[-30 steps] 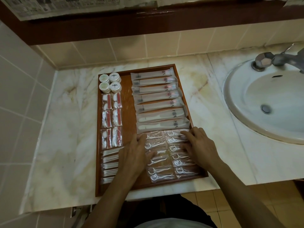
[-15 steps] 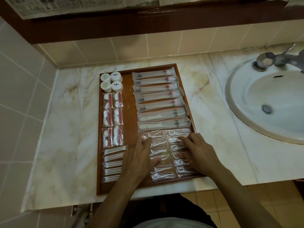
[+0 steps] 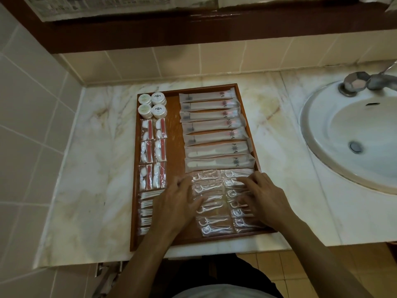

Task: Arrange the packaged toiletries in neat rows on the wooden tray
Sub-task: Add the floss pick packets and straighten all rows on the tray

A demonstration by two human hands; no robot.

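Observation:
A wooden tray (image 3: 173, 134) lies on the marble counter. Its right side holds several long white packets (image 3: 212, 134) in a column, with two columns of clear floss pick packets (image 3: 211, 203) below them. On the left side sit round white soap discs (image 3: 152, 104), red and white cotton kits (image 3: 153, 151) and cotton bud packets (image 3: 148, 209). My left hand (image 3: 178, 205) rests flat at the left edge of the floss packets, fingers spread. My right hand (image 3: 264, 198) lies flat on the right floss column, fingertips pressing the packets.
A white sink (image 3: 352, 134) with a metal tap (image 3: 361, 82) is set into the marble counter (image 3: 96, 168) at the right. Tiled walls stand at the left and back, under a dark wooden ledge (image 3: 214, 29). The counter's front edge runs just below the tray.
Both hands have slid a little across the floss pick packets, nudging the two columns closer together. The other rows have not moved.

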